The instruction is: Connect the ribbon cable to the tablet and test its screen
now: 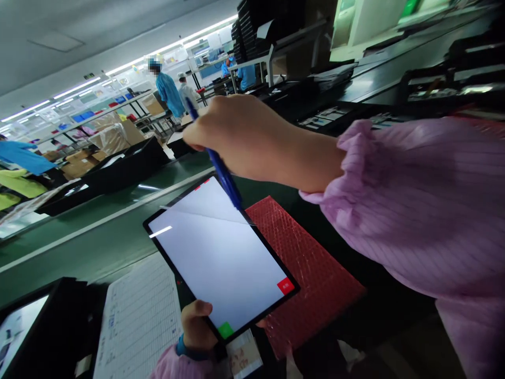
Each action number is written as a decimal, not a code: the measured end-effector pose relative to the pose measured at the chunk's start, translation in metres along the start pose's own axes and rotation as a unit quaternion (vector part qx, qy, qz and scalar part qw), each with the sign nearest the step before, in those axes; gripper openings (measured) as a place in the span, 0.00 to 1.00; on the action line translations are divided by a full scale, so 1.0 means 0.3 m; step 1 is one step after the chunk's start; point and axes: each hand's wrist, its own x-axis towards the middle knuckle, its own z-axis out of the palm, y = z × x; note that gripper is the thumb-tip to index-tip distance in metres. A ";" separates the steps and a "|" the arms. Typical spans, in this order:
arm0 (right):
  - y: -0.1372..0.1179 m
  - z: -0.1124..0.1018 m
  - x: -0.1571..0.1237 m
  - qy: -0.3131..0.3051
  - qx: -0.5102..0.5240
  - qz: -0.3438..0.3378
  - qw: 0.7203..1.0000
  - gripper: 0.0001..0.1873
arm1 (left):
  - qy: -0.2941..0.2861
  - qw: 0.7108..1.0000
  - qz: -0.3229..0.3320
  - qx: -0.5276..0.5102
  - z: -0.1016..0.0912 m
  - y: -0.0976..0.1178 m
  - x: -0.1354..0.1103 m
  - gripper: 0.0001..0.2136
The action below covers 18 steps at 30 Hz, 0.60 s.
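Blue pen [220, 171] sits clamped in the right hand [252, 139], fingers curled round its barrel, its lower end reaching over the far edge of a black-framed tablet [216, 252] (whether it touches the glass, I cannot tell). The left hand [195, 326] grips the tablet's near edge, thumb on the frame, holding it tilted above a red bubble-wrap sheet [311, 273] on the dark desk [379, 337]. The screen glows pale grey, with a red square at the right corner and a green one at the near corner. To the left lies a ruled paper form [138, 321], beside a second screen in a black case [19, 331]. A pink striped sleeve [394, 210] covers the right forearm. Farther off, a green conveyor belt [98, 247] carries black trays [118, 179], and people in blue smocks [169, 95] stand by shelving [90, 118] and cardboard boxes [79, 163] under long ceiling lights.
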 end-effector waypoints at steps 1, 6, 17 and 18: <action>0.028 0.007 -0.022 -0.030 -0.079 -0.051 0.995 0.08 | -0.006 1.000 -0.002 -0.005 0.001 0.002 0.003 0.29; 0.170 0.078 -0.156 -0.065 -0.009 0.006 0.998 0.05 | -0.047 0.998 0.009 -0.036 0.081 0.011 0.016 0.22; 0.137 0.327 -0.541 -0.010 0.336 0.304 0.892 0.11 | -0.053 0.989 0.002 -0.141 0.149 -0.009 0.046 0.32; 0.131 0.347 -0.569 -0.012 0.333 0.325 0.885 0.13 | -0.043 0.990 -0.008 -0.135 0.153 -0.009 0.049 0.37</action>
